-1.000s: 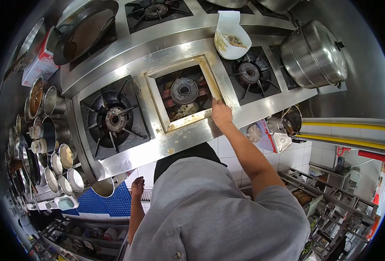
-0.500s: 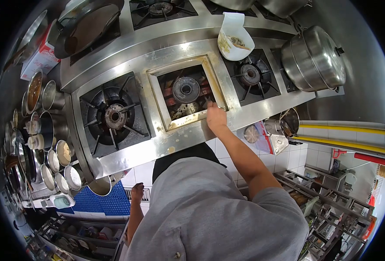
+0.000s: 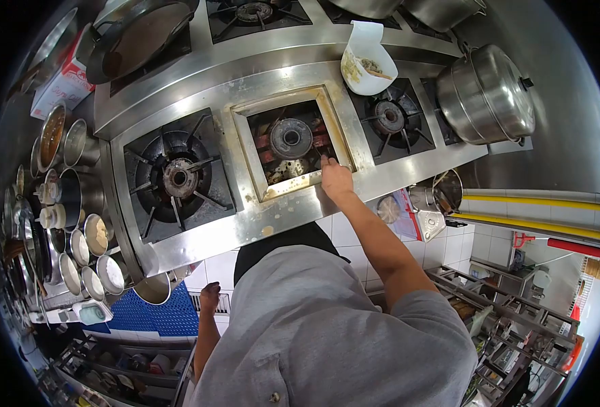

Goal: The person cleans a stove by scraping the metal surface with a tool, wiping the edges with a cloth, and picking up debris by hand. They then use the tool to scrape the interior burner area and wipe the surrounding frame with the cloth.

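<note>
My right hand [image 3: 336, 178] reaches over the front edge of the middle burner opening [image 3: 290, 139], its fingers curled together at the opening's right front corner. What the fingertips hold, if anything, is too small to make out. The burner inside has no grate over it, and a stained metal frame [image 3: 246, 166] surrounds it. My left hand [image 3: 210, 297] hangs low beside my body, away from the stove, its fingers partly curled and dark, with their grip unclear. A grated burner [image 3: 178, 178] lies left of the opening, another [image 3: 389, 117] to its right.
A white container [image 3: 369, 66] with food stands behind the right burner. A large lidded pot [image 3: 484, 95] is at the right back, a wide pan [image 3: 140, 42] at the left back. Bowls and containers [image 3: 96, 234] crowd the left side. Yellow pipes [image 3: 531, 207] run at the right.
The view has shifted slightly. My right hand stays at the same corner of the middle burner opening, and my left hand still hangs low.
</note>
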`<state>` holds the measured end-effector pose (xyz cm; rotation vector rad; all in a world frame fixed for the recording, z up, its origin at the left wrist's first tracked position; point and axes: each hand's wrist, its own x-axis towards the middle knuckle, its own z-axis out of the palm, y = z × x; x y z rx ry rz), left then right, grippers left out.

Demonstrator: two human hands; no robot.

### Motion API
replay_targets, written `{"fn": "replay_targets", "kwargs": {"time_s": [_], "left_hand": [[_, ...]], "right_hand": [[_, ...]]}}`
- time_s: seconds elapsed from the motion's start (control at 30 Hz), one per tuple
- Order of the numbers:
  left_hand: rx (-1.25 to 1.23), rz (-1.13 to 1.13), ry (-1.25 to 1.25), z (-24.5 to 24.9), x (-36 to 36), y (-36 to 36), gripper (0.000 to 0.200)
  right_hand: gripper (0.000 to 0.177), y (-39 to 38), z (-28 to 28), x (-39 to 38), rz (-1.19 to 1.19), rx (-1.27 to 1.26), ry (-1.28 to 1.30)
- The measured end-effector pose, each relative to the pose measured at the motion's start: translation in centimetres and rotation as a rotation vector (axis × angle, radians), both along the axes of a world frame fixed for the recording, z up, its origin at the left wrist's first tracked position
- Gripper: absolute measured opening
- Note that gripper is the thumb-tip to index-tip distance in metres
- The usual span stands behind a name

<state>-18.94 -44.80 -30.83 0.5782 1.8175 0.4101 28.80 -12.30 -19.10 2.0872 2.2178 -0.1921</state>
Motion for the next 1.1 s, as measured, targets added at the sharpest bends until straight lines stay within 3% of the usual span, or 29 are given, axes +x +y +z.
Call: {"fn": "replay_targets", "kwargs": {"time_s": [0.07, 0.17, 0.3, 0.4, 0.6, 0.7, 0.83, 0.93, 1.1], "left_hand": [[0.003, 0.027, -0.009, 0.0, -0.4, 0.0, 0.031], [-0.02, 0.041, 0.002, 0.4, -0.2, -0.1, 0.032], [-0.021, -0.028, 0.076, 0.5, 0.1, 0.2, 0.032], [-0.049, -0.011, 0.052, 0.5, 0.3, 0.7, 0.033], [-0.023, 0.031, 0.005, 0.4, 0.6, 0.3, 0.034], [-0.009, 0.058, -0.041, 0.3, 0.6, -0.1, 0.033], [-0.026, 0.066, -0.009, 0.9, 0.4, 0.1, 0.032], [-0.036, 0.051, -0.001, 2.0, 0.9, 0.4, 0.032], [0.004, 0.069, -0.011, 1.1, 0.3, -0.3, 0.033]], "right_hand": [[0.036, 0.0, 0.5, 0.3, 0.029, 0.0, 0.006], [0.037, 0.2, 0.9, 1.1, -0.128, -0.012, 0.039], [0.029, -0.3, 0.5, 0.3, 0.058, 0.025, 0.024], [0.025, 0.1, 1.5, 0.6, -0.178, 0.007, 0.019], [0.026, -0.6, 2.5, 0.9, 0.046, -0.041, 0.003], [0.027, 0.3, 3.3, 2.6, -0.063, -0.056, 0.007], [0.034, -0.3, 2.9, 3.6, 0.125, -0.064, 0.063], [0.039, 0.7, 3.1, 4.3, -0.011, -0.081, 0.018], [0.04, 0.3, 2.2, 4.4, 0.128, -0.045, 0.048]]}}
